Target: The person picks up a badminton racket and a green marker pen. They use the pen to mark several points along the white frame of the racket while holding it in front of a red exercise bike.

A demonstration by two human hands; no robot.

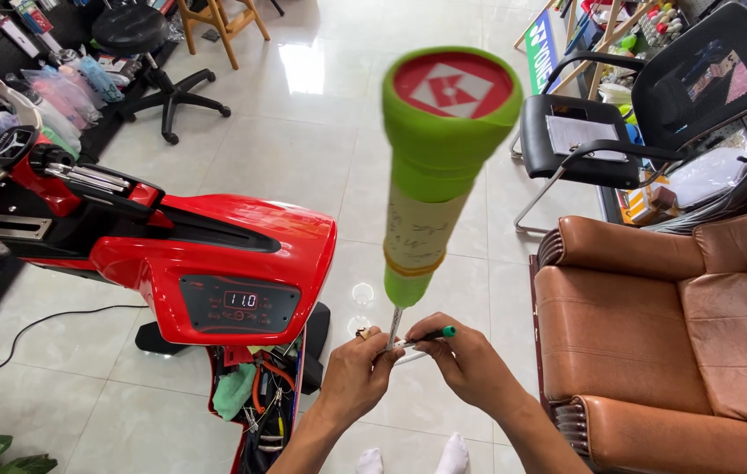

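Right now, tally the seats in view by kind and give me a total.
Brown leather armchair: 1
Black cantilever office chair: 1
Black swivel stool: 1
Wooden stool, partly cut off: 1
Total: 4

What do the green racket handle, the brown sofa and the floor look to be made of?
The racket handle looks wrapped in soft matte green grip, probably rubbery tape, with a glossy red end cap. The sofa looks like tan leather or imitation leather: smooth sheen, stitched tufted panels. The floor looks like polished ceramic tile: grout lines and mirror-like reflections.
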